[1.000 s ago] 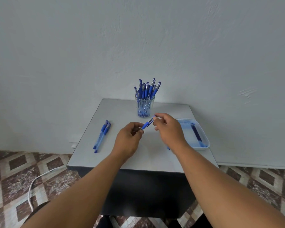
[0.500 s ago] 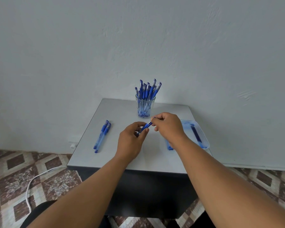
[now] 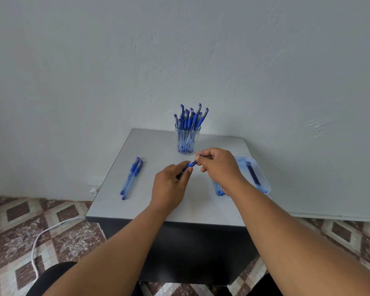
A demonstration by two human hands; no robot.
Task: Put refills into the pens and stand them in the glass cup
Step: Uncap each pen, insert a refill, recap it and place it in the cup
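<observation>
Both hands pinch one blue pen above the grey counter: left hand on its barrel, right hand at its tip. Behind stands the pen-filled glass cup; pale wall, patterned tile floor.

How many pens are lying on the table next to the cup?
2. The two pens lie side by side on the table, left of the glass cup. More stand in the cup, and both hands hold another.
</observation>
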